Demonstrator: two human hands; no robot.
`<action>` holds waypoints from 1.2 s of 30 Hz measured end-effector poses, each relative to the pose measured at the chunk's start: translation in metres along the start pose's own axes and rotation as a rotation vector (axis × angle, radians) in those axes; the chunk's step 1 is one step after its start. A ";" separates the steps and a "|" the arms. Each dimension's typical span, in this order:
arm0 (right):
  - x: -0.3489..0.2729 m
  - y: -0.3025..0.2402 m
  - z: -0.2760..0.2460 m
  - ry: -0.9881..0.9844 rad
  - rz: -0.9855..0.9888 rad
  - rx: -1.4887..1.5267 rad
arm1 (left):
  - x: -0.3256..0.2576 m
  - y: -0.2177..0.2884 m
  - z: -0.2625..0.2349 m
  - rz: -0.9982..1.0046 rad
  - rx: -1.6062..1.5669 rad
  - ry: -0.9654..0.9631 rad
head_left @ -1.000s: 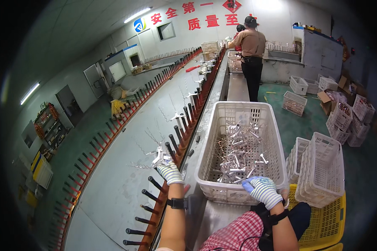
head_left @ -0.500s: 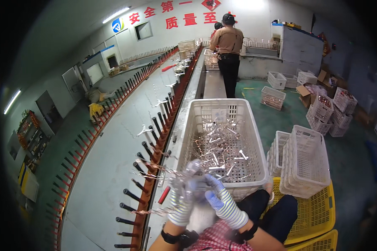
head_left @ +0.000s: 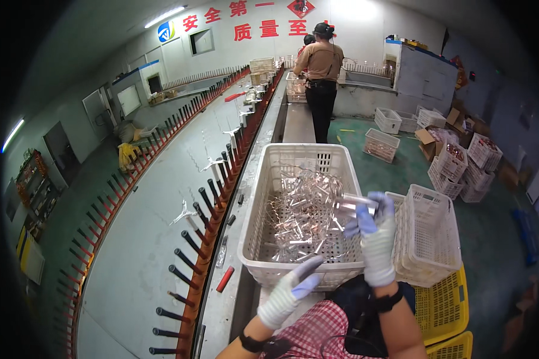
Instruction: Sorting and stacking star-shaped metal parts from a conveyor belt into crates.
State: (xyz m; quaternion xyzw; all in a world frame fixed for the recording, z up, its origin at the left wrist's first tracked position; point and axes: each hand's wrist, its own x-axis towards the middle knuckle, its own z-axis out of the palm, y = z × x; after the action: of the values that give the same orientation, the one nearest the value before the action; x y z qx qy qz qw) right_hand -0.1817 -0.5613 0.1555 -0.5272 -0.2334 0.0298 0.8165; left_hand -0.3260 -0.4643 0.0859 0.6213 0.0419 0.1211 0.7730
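My right hand (head_left: 376, 239), in a striped white glove with bluish fingertips, is closed around a shiny metal cylindrical part (head_left: 354, 202). It holds this part above the right side of a white plastic crate (head_left: 250, 239). Motion blurs the part, so its exact kind is unclear. Inside the crate lies a loose heap of silvery and copper-coloured metal pieces (head_left: 305, 209), some with thin twisted copper tubes. My left hand (head_left: 287, 294), gloved alike, is at the crate's front edge. Its fingers are stretched apart with nothing in them.
A bench line with upright black-tipped pegs (head_left: 182, 272) runs along my left. A red stick (head_left: 225, 279) lies beside it. Stacked white crates (head_left: 428, 233) and a yellow crate (head_left: 446, 305) stand at my right. A person (head_left: 322, 72) stands farther up the line.
My hands were together at the crate's front left with a blurred shiny part and copper tubes. They have separated: my right hand moved right over the crate, my left opened at its front edge.
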 end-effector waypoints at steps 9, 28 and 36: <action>0.060 0.089 -0.027 -0.486 -0.338 -1.201 | -0.040 -0.010 -0.072 0.162 0.106 0.503; -0.030 0.116 -0.032 -0.788 -0.312 -1.243 | -0.070 -0.003 -0.193 0.486 0.484 1.701; -0.034 0.112 -0.031 -0.795 -0.257 -1.259 | -0.013 -0.022 -0.203 0.578 0.266 1.193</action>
State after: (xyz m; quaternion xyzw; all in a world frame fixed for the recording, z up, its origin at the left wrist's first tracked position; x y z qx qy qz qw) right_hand -0.1772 -0.5485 0.0352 -0.8123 -0.5430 -0.0166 0.2123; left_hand -0.3796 -0.2784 0.0182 0.5243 0.3080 0.6391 0.4709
